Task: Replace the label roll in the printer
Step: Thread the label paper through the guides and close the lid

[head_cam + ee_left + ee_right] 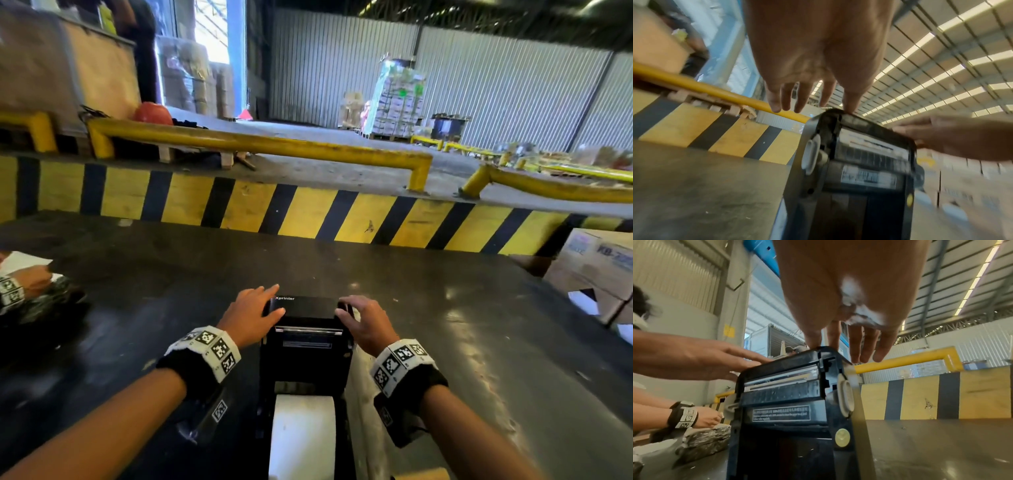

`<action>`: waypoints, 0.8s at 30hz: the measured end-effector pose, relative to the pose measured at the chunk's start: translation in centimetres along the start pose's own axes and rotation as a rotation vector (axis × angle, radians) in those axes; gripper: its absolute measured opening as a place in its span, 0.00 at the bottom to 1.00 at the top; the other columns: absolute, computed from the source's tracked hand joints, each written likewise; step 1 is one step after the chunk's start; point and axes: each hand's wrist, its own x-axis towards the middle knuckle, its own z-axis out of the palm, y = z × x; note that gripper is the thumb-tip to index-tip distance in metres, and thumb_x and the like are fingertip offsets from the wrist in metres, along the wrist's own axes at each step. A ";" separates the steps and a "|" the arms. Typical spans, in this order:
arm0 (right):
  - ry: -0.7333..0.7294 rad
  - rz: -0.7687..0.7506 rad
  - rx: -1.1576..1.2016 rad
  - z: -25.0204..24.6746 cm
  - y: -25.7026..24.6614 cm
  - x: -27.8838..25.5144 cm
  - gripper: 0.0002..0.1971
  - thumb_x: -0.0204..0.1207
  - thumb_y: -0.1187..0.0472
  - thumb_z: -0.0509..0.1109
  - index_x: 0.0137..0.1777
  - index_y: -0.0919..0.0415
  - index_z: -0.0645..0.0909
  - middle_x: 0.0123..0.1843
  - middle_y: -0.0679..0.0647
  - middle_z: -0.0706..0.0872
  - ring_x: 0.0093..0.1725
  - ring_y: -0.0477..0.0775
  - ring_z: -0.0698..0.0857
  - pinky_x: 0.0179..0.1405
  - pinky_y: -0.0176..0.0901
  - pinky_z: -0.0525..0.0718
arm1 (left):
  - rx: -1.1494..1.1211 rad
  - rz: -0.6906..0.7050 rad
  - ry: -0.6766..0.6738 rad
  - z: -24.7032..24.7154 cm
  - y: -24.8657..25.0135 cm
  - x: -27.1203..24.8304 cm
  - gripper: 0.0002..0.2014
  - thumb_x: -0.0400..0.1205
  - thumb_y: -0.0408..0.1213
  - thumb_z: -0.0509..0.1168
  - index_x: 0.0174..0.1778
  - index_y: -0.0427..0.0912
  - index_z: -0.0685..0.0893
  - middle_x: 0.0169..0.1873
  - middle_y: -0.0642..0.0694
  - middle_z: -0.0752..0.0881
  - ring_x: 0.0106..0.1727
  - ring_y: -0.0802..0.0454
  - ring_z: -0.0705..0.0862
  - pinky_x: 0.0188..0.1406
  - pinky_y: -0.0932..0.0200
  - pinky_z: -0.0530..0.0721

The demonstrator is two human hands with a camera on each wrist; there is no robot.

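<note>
Head view: left hand (251, 313), fingers straight, touches the raised printer lid (305, 306) at its left corner; right hand (364, 322), loosely spread, touches the right corner; the label roll (303, 435) lies below both wrists, axis crosswise

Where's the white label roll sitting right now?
In the head view the label roll sits bottom centre, in the open printer, nearer the person than the raised lid that the left hand and right hand touch.

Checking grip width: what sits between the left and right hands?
In the head view, only the printer's raised lid lies between the left hand and the right hand; each hand rests on one side of it.
</note>
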 end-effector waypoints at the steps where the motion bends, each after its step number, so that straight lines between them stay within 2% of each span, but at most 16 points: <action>1: -0.008 -0.003 0.042 -0.1 0.0 -0.1 0.18 0.78 0.54 0.68 0.63 0.62 0.82 0.64 0.59 0.85 0.64 0.58 0.82 0.63 0.46 0.77 | -0.066 -0.015 -0.030 -0.3 -0.1 0.0 0.32 0.80 0.52 0.62 0.79 0.46 0.63 0.76 0.38 0.71 0.79 0.43 0.64 0.76 0.43 0.68; 3: -0.043 -0.005 0.098 -0.3 -0.2 -0.7 0.18 0.79 0.57 0.67 0.66 0.63 0.79 0.65 0.60 0.84 0.64 0.58 0.81 0.64 0.43 0.75 | -0.186 -0.038 -0.092 -0.9 0.0 -0.3 0.32 0.79 0.49 0.65 0.78 0.44 0.65 0.76 0.39 0.70 0.78 0.45 0.66 0.77 0.50 0.66; 5: -0.067 -0.016 0.139 -0.6 -0.3 -1.4 0.20 0.79 0.57 0.67 0.69 0.63 0.77 0.67 0.60 0.82 0.66 0.58 0.80 0.66 0.45 0.74 | -0.265 -0.043 -0.130 -1.4 0.4 -1.1 0.30 0.79 0.46 0.67 0.77 0.44 0.68 0.73 0.40 0.75 0.75 0.46 0.72 0.73 0.55 0.69; 9: -0.096 -0.024 0.247 -1.1 0.2 -3.9 0.25 0.76 0.54 0.70 0.72 0.57 0.73 0.70 0.57 0.79 0.67 0.55 0.79 0.67 0.46 0.76 | -0.347 -0.028 -0.133 -2.4 0.9 -3.6 0.25 0.73 0.43 0.74 0.65 0.47 0.76 0.59 0.43 0.84 0.63 0.48 0.81 0.64 0.53 0.80; 11: -0.115 -0.015 0.312 -1.1 0.6 -5.6 0.28 0.74 0.49 0.72 0.73 0.52 0.72 0.71 0.53 0.78 0.66 0.52 0.79 0.67 0.51 0.79 | -0.351 -0.025 -0.151 -2.7 1.2 -5.2 0.24 0.70 0.42 0.76 0.60 0.49 0.77 0.54 0.47 0.84 0.56 0.52 0.83 0.55 0.57 0.82; 13: -0.131 -0.012 0.356 -1.0 1.0 -7.6 0.29 0.70 0.42 0.72 0.70 0.46 0.72 0.69 0.49 0.80 0.65 0.50 0.80 0.64 0.55 0.82 | -0.368 -0.016 -0.138 -2.6 1.7 -7.1 0.23 0.68 0.40 0.78 0.57 0.49 0.78 0.52 0.48 0.84 0.54 0.55 0.83 0.50 0.63 0.80; 16: -0.144 -0.022 0.391 -0.7 1.0 -10.8 0.29 0.63 0.37 0.74 0.63 0.43 0.74 0.60 0.47 0.83 0.59 0.48 0.83 0.57 0.56 0.86 | -0.335 0.011 -0.080 -1.8 1.8 -10.4 0.25 0.64 0.42 0.81 0.54 0.51 0.79 0.52 0.51 0.84 0.54 0.57 0.82 0.52 0.63 0.79; 18: -0.134 -0.039 0.417 -0.4 0.7 -13.1 0.28 0.61 0.40 0.76 0.61 0.47 0.76 0.57 0.48 0.84 0.56 0.47 0.84 0.56 0.54 0.87 | -0.260 0.037 -0.052 -0.9 1.7 -12.7 0.26 0.61 0.45 0.81 0.52 0.54 0.79 0.50 0.53 0.83 0.53 0.57 0.81 0.53 0.59 0.81; 20: -0.106 -0.072 0.440 0.3 0.6 -15.5 0.27 0.62 0.47 0.80 0.60 0.51 0.77 0.59 0.49 0.84 0.56 0.46 0.85 0.58 0.51 0.86 | -0.212 0.058 -0.010 0.4 1.6 -15.2 0.26 0.59 0.47 0.81 0.51 0.55 0.78 0.48 0.55 0.81 0.50 0.56 0.81 0.49 0.55 0.82; 24: -0.054 -0.116 0.402 2.3 0.8 -20.0 0.27 0.61 0.54 0.83 0.60 0.53 0.77 0.67 0.51 0.78 0.62 0.48 0.82 0.62 0.49 0.84 | -0.167 0.083 0.085 3.8 1.8 -20.0 0.25 0.63 0.41 0.80 0.54 0.46 0.80 0.50 0.52 0.78 0.50 0.52 0.80 0.49 0.55 0.81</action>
